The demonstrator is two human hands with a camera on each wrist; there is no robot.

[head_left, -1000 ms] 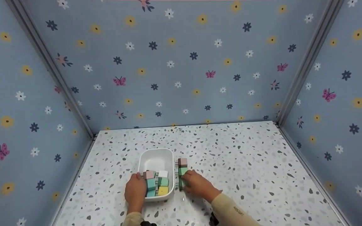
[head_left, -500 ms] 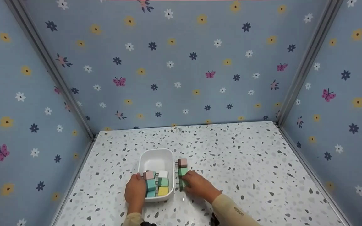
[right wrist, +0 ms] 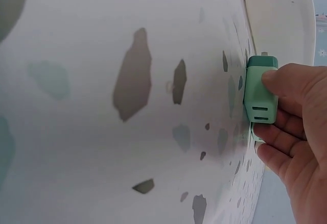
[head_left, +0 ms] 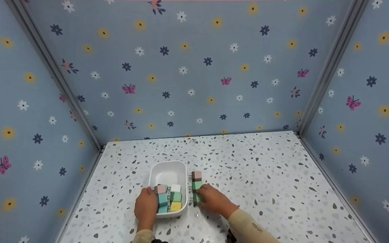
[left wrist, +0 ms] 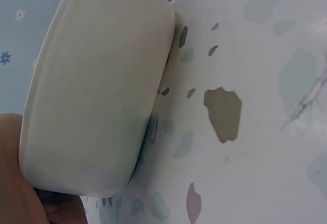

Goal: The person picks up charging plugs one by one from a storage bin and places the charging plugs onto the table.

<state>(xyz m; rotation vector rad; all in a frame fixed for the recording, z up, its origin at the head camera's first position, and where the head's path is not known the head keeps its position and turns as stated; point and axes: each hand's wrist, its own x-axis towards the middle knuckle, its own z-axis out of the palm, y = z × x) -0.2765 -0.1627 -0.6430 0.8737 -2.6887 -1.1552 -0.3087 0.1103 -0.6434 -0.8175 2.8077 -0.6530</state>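
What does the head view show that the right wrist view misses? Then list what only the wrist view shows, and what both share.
Only the head view shows the left hand holding the white tray's near left edge, the coloured blocks inside the tray, and a pink block outside it.

Only the right wrist view shows the two slots on the face of the green block.

Both show the right hand gripping that green block beside the white tray on the speckled tabletop.

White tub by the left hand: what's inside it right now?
The white tub holds small blocks at its near end: pink, white, teal, green, yellow. Its far half shows bare. Anything beneath the blocks is hidden.
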